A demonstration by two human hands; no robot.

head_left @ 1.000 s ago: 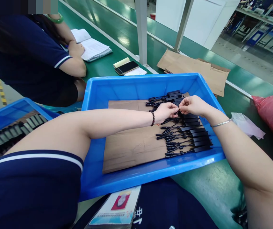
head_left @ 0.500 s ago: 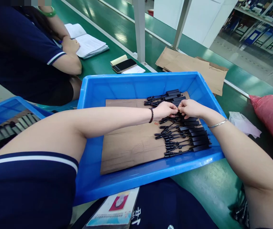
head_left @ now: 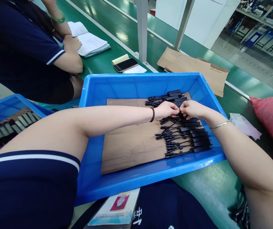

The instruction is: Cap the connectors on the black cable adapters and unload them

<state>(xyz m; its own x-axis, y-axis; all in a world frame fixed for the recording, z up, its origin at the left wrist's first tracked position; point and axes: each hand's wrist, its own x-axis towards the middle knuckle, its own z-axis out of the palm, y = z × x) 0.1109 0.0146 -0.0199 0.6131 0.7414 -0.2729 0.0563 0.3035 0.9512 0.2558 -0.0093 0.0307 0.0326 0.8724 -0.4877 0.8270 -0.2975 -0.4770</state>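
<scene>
Several black box-shaped modules with short cable leads (head_left: 200,140) lie in a row on a sheet of brown cardboard (head_left: 131,149). The cardboard lines a blue plastic bin (head_left: 136,184). Over the row, my left hand (head_left: 167,110) and my right hand (head_left: 191,109) meet with fingertips pinched close together. Both are closed, and whatever sits between the fingertips is too small or hidden to name. Parts of the modules beneath are covered by my hands.
A seated co-worker's arm (head_left: 67,62) rests by open papers (head_left: 93,44) at the left. A phone (head_left: 126,65) lies behind the bin. Flat cardboard (head_left: 189,65), a pink bag (head_left: 272,117) and a second blue bin (head_left: 19,98) stand around.
My hands stay pinched together over the same modules with barely any movement. The whole view has shifted slightly. The co-worker's raised forearm has moved a little.
</scene>
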